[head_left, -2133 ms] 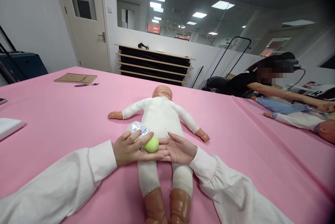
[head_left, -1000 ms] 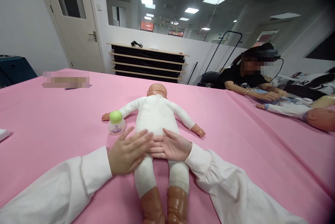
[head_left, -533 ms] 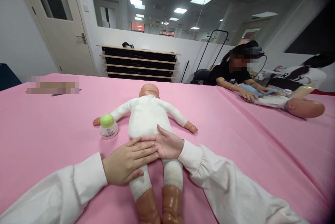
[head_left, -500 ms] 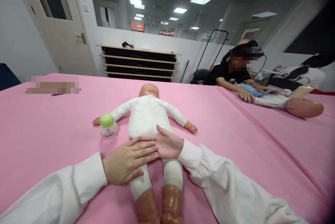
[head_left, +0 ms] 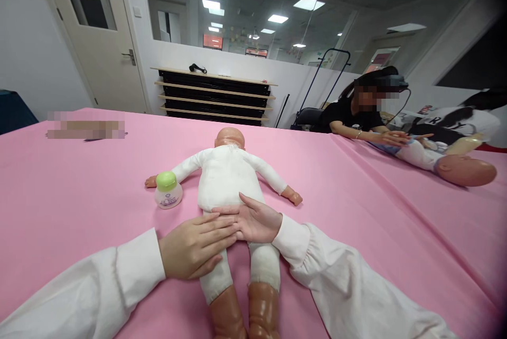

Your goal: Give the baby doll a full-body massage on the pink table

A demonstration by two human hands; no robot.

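At the far left, a flat item [head_left: 85, 129], masked by pixelation, is lying towards the back of the pink-covered table [head_left: 103, 180]. Nearer, a small jar [head_left: 168, 196] is standing upright on its base with its green cap on, just beside the doll's outstretched arm; its place there is probably keeping it within the left hand's reach and off the doll. The left hand [head_left: 194, 248] is pointing inward, palm down, its straight fingers overlapping those of the other hand. In the middle, the white-bodied doll [head_left: 230, 175] is lying apparently face down, arms spread, which is likely steadying it and leaving its back exposed. The right hand [head_left: 258, 223] is turning its palm upward, so the two hands are meeting flat above the tops of the doll's legs, gripping nothing; whether they are touching it cannot be told. Further right, another person [head_left: 348, 117] is reaching over a second doll [head_left: 465, 170].
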